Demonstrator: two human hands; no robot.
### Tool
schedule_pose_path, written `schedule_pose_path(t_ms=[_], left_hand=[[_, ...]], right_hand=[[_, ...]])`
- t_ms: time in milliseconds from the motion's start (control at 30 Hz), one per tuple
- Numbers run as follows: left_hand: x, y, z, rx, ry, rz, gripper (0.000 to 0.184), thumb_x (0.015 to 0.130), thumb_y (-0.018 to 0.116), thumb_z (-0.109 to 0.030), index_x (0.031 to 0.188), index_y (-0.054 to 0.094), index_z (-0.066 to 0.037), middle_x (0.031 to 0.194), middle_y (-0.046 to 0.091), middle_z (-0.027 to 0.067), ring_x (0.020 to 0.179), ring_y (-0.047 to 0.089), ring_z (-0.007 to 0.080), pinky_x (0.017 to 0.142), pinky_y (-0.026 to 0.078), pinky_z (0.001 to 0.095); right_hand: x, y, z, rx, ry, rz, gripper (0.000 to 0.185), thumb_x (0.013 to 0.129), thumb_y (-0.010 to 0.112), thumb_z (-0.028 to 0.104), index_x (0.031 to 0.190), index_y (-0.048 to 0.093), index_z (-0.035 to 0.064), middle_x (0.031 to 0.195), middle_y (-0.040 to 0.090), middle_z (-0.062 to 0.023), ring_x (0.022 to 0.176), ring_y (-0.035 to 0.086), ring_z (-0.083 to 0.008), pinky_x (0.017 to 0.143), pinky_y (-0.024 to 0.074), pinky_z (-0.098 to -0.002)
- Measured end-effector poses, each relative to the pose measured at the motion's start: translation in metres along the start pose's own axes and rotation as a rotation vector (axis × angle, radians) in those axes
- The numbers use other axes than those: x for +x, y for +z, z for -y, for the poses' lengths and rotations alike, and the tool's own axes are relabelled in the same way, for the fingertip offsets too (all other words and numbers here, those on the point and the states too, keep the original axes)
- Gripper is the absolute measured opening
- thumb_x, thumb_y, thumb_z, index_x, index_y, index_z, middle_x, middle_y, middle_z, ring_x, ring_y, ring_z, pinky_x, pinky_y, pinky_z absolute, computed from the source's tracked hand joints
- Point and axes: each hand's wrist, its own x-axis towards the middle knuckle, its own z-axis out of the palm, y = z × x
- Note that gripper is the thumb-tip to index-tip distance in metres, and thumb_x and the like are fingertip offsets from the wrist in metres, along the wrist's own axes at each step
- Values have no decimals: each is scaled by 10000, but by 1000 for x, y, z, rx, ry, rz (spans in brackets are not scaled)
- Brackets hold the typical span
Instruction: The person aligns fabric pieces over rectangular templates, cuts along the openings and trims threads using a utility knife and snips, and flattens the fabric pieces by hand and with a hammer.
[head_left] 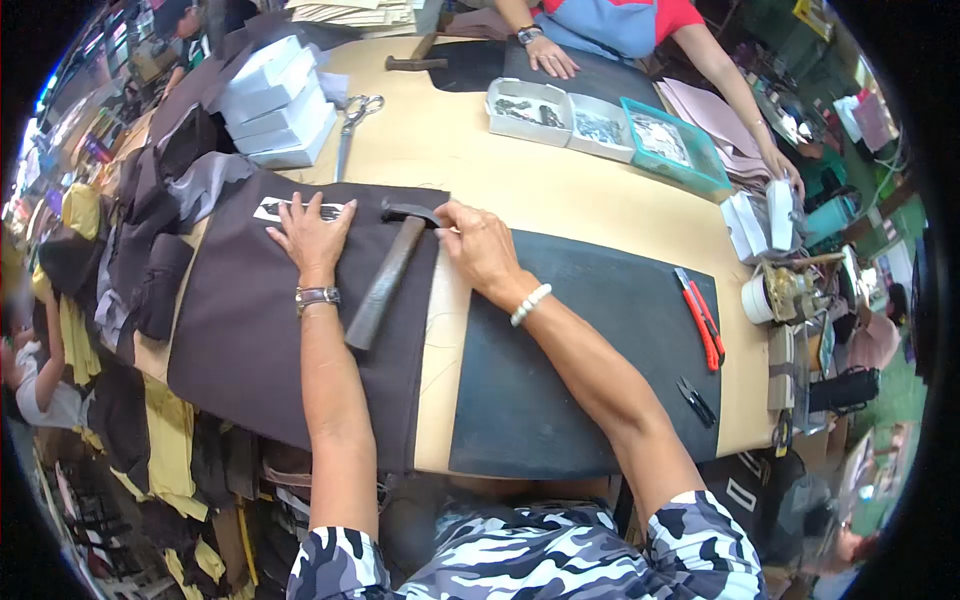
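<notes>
My left hand [316, 238] lies flat with fingers spread on a dark brown fabric piece [270, 330]. Under its fingers is a white strip with black markings [268, 209], partly covered. A hammer [385, 285] with a worn handle rests on the same fabric, its dark head near the far edge. At the right end of that head, my right hand [485, 250] has its fingers curled, the fingertips closed about the metal end. Beneath my right forearm spreads a black mat [560, 390].
Scissors [348, 135] and white boxes [275, 100] sit at the far left. Trays of metal parts [530, 110] stand at the back. A red cutter [703, 320] and thread snips [697, 402] lie on the mat. Across the table, a co-worker's hand [552, 57] rests on dark material.
</notes>
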Motion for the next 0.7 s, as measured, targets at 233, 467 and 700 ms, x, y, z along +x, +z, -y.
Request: schedule_pose_path(t_ms=[233, 467, 700], left_hand=[[3, 4, 4, 74, 21, 14, 712, 744, 576, -646, 1245, 584, -141, 1420, 395, 123, 1367, 245, 329, 1071, 109, 628], [8, 6, 7, 157, 18, 40, 706, 763, 531, -673, 1276, 558, -189, 1432, 387, 104, 1370, 247, 312, 1054, 113, 652], [19, 16, 20, 216, 36, 103, 722, 772, 518, -681, 1299, 535, -188, 1464, 334, 114, 1389, 186, 329, 1022, 97, 701]], right_hand=[[-102, -147, 154, 1460, -473, 192, 126, 850, 595, 114, 859, 634, -6, 841, 622, -121, 837, 605, -215, 691, 478, -314], [-152, -184, 173, 1601, -656, 97, 95, 843, 580, 75, 878, 613, -7, 843, 615, -112, 805, 586, -184, 658, 469, -292], [-190, -219, 164, 1507, -701, -76, 79, 836, 566, 36, 896, 591, -9, 845, 608, -103, 773, 568, -152, 625, 460, -270]])
